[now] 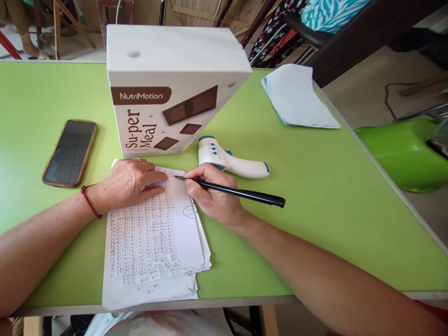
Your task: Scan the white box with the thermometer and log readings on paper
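Note:
Between the thumb and fingers of my right hand [215,192] is a black pen [245,190], its tip at the upper right part of a written sheet. That sheet tops a stack of papers [147,242] covered in dense rows of handwriting, with a round mark at its right side. My left hand [131,182] lies on the upper left of the stack, fingers stretched toward the pen tip and holding nothing. Just beyond the papers stands a white box [140,114] printed "NutriMotion Su-per Meal". A white and blue infrared thermometer [234,161] lies behind my right hand.
A phone [70,151] in a brown case lies left of the box on the green table [315,224]. Folded white papers [297,95] rest at the far right corner. Beyond the right edge is a green plastic container [402,154]. Parts of other people show at the back.

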Motion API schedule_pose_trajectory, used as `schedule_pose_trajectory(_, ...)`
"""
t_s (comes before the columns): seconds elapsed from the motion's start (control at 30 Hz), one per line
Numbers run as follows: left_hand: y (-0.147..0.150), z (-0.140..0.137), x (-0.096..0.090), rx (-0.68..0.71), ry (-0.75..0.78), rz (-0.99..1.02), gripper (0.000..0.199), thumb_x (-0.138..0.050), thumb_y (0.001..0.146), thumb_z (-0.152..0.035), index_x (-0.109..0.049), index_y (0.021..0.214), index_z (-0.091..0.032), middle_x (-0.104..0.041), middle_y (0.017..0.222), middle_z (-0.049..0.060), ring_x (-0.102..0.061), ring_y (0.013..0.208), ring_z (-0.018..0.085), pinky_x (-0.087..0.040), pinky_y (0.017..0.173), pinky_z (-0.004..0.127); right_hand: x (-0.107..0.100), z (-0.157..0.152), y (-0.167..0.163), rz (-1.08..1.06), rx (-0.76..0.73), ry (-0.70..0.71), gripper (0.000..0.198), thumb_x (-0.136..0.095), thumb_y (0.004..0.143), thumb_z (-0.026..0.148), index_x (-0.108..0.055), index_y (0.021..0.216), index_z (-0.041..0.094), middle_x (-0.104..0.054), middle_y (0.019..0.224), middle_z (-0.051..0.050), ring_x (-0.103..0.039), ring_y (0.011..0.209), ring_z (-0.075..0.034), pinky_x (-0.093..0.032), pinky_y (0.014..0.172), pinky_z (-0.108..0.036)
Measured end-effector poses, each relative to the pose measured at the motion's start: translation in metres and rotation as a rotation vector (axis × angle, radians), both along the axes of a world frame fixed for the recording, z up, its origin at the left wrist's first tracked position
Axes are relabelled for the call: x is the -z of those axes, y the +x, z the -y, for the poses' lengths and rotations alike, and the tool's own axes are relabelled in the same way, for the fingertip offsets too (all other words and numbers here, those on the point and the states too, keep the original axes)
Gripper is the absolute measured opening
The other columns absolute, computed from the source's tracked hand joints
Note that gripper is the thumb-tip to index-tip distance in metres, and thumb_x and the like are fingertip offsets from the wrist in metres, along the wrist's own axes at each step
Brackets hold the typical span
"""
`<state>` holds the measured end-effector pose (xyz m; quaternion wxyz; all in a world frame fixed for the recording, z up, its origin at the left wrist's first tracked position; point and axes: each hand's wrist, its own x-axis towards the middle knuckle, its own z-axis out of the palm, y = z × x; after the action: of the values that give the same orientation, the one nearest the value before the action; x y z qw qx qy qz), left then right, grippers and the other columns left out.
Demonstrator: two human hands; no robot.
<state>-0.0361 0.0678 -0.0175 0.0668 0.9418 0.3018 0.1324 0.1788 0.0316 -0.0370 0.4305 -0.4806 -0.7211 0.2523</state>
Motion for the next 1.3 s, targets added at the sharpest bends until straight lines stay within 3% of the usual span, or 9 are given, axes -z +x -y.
schedule_pose_trajectory(0.3, -0.001, 0.000, 0.000, 0.012, 0.005, 0.007, 0.023, -0.056, 0.093, -0.036, -0.069, 0.104, -0.021, -0.065, 0.078, 0.002, -0.061, 0.067, 0.017, -0.040, 0.055, 0.029, 0.001, 0.000, 0.000, -0.028, 0.047, 0.009, 0.006, -0.054, 0.074, 0.016, -0.056, 0.071, 0.021, -0.050, 0.051, 0.007, -0.042, 0.042, -0.008, -0.034, 0.041, -0.023)
schedule_pose_trajectory(0.73, -0.001, 0.000, 0.001, 0.010, 0.007, 0.021, 0.021, -0.058, 0.092, -0.034, -0.069, 0.104, -0.020, -0.065, 0.077, 0.002, -0.061, 0.066, 0.019, -0.039, 0.053, 0.029, 0.003, -0.001, 0.001, 0.003, -0.001, 0.032, 0.007, -0.054, 0.075, 0.014, -0.055, 0.071, 0.020, -0.048, 0.051, 0.008, -0.040, 0.040, -0.006, -0.032, 0.039, -0.021)
schedule_pose_trajectory(0.83, -0.002, -0.001, 0.003, 0.018, 0.009, 0.024, 0.021, -0.058, 0.092, -0.034, -0.069, 0.103, -0.020, -0.065, 0.077, 0.002, -0.061, 0.066, 0.019, -0.039, 0.054, 0.028, 0.002, 0.001, 0.002, 0.027, 0.016, 0.114, 0.009, -0.054, 0.078, 0.013, -0.054, 0.073, 0.021, -0.050, 0.053, 0.007, -0.043, 0.042, -0.007, -0.036, 0.041, -0.022)
schedule_pose_trajectory(0.93, -0.002, -0.002, 0.005, 0.041, 0.034, 0.049, 0.020, -0.056, 0.093, -0.034, -0.068, 0.100, -0.020, -0.064, 0.076, 0.002, -0.060, 0.065, 0.018, -0.039, 0.053, 0.028, -0.002, 0.003, 0.006, 0.052, -0.012, 0.321, 0.012, -0.054, 0.082, 0.011, -0.056, 0.085, 0.022, -0.057, 0.066, 0.003, -0.054, 0.055, -0.010, -0.046, 0.053, -0.024)
schedule_pose_trajectory(1.0, -0.001, -0.001, 0.002, 0.072, 0.082, 0.133, 0.016, -0.053, 0.094, -0.028, -0.065, 0.095, -0.018, -0.062, 0.073, 0.002, -0.058, 0.062, 0.016, -0.039, 0.052, 0.028, -0.006, 0.004, 0.009, 0.122, -0.093, 0.470, 0.019, -0.053, 0.083, 0.009, -0.057, 0.095, 0.022, -0.061, 0.077, -0.001, -0.059, 0.067, -0.013, -0.050, 0.061, -0.027)
schedule_pose_trajectory(1.1, 0.000, 0.001, -0.006, 0.051, 0.214, 0.467, 0.006, -0.052, 0.091, -0.017, -0.055, 0.086, -0.019, -0.055, 0.069, 0.001, -0.052, 0.059, 0.014, -0.041, 0.054, 0.028, -0.014, 0.008, 0.012, 0.330, -0.275, 0.583, 0.023, -0.051, 0.087, 0.007, -0.058, 0.105, 0.019, -0.061, 0.086, -0.006, -0.058, 0.078, -0.017, -0.052, 0.067, -0.031)
schedule_pose_trajectory(1.17, -0.001, 0.000, -0.009, -0.082, 0.289, 0.739, 0.006, -0.056, 0.089, -0.022, -0.050, 0.089, -0.021, -0.051, 0.074, 0.001, -0.053, 0.066, 0.016, -0.044, 0.061, 0.031, -0.018, 0.013, 0.011, 0.455, -0.420, 0.593, 0.021, -0.048, 0.090, 0.008, -0.058, 0.107, 0.014, -0.062, 0.087, -0.009, -0.057, 0.082, -0.018, -0.052, 0.071, -0.033)
schedule_pose_trajectory(1.3, -0.008, -0.016, -0.002, -0.393, 0.301, 1.011, 0.044, -0.071, 0.081, -0.048, -0.045, 0.108, -0.025, -0.048, 0.104, 0.006, -0.053, 0.102, 0.025, -0.045, 0.089, 0.045, -0.020, 0.025, 0.000, 0.616, -0.603, 0.560, 0.021, -0.043, 0.093, 0.007, -0.060, 0.104, 0.010, -0.064, 0.086, -0.009, -0.056, 0.082, -0.018, -0.051, 0.073, -0.032)
